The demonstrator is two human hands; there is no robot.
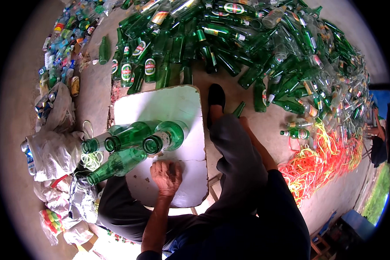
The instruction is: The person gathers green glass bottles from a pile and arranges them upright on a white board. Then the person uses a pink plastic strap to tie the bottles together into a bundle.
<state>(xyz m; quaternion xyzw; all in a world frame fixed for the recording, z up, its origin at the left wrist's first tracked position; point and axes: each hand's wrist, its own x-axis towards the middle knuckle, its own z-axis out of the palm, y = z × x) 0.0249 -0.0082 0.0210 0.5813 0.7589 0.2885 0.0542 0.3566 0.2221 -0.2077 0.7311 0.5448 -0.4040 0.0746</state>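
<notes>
On the white board (188,102) between my legs are several green glass bottles. A bottle (171,134) with its mouth facing up is on the right, beside another green bottle (136,135). One more bottle (121,162) slants across the board's left side, its neck past the edge. My left hand (166,177) rests on the board just below them, fingers curled in, nothing visible in it. Past my right knee reaches my right hand (243,121), mostly hidden by the leg. Close to it, a green bottle neck (239,109) sticks up; whether the fingers grip it cannot be seen.
A large heap of glass bottles (290,65) spreads ahead and to the right. Red and yellow plastic strapping (320,160) lies tangled at right. White sacks (56,156) stand at left, below a pile of plastic bottles (65,52). Another person (378,141) is at far right.
</notes>
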